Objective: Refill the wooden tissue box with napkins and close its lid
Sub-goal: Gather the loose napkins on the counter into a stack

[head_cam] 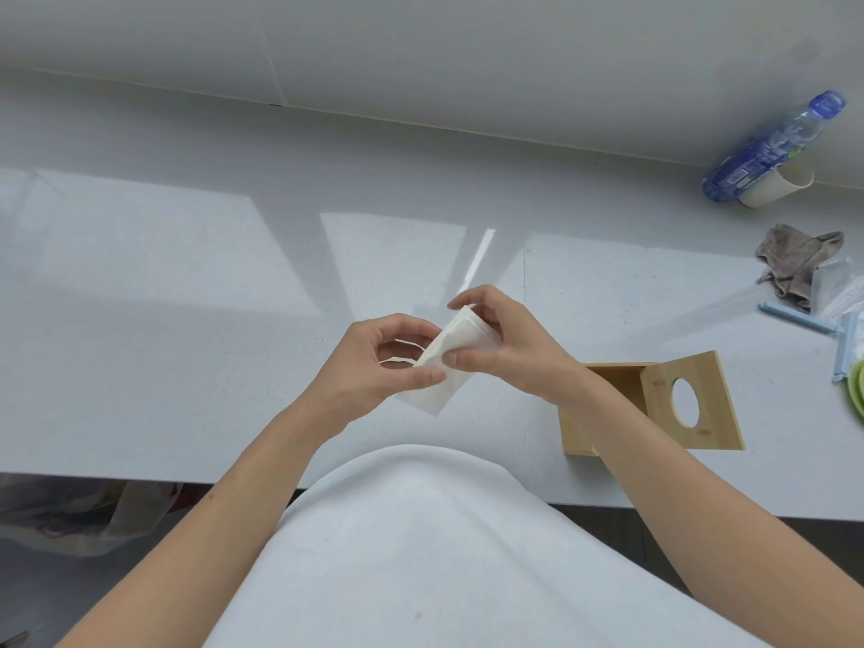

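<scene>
Left hand [388,362]: raised above the worktop [187,320], palm turned inward, fingers curled, thumb laid flat against the near face of the napkin stack [449,362]; left of the stack. Right hand [505,343]: set against the right side of the stack, index finger arched over its upper end, thumb pressed on its lower face, remaining fingers folded behind. The two thumbs are nearly touching. Both forearms: bare, extended forward and converging on the stack. Torso: covered in a white garment [411,554].
</scene>
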